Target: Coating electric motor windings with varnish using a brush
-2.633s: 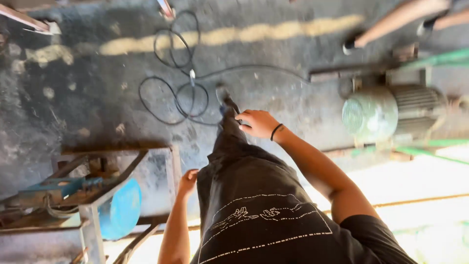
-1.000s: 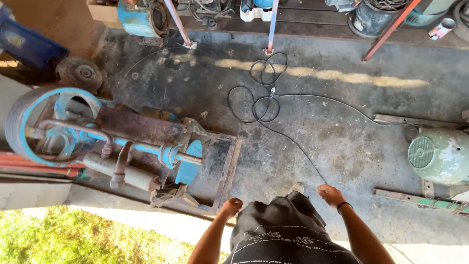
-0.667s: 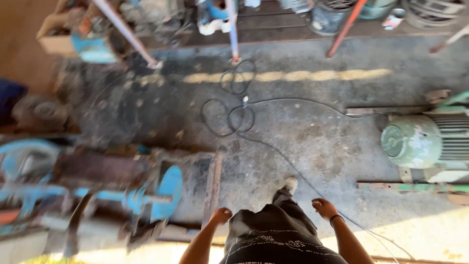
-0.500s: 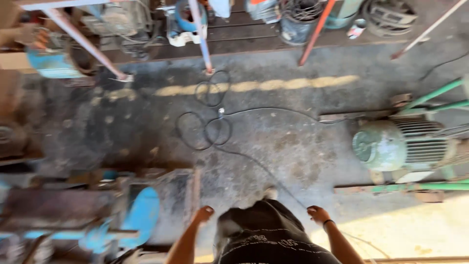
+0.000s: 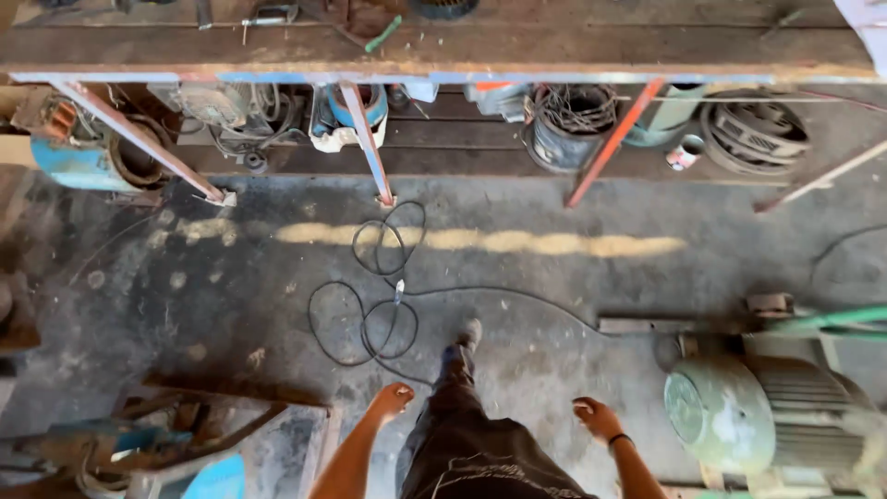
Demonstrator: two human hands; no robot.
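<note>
I look down my own body at a dirty concrete floor. My left hand hangs at my side with its fingers loosely curled and nothing in it. My right hand, a dark band on its wrist, is also loosely curled and holds nothing. One foot in a grey shoe is stepped forward between them. A coiled black cable lies on the floor just ahead of the foot.
A green electric motor sits at right. A blue and rusty machine is at lower left. Ahead stands a workbench on slanted metal legs, with motors, wire coils and a bucket stored under it.
The view has swung up and forward toward the workbench. The blue machine slid to the lower left. I have stepped closer to the cable; both hands stay hanging with nothing in them.
</note>
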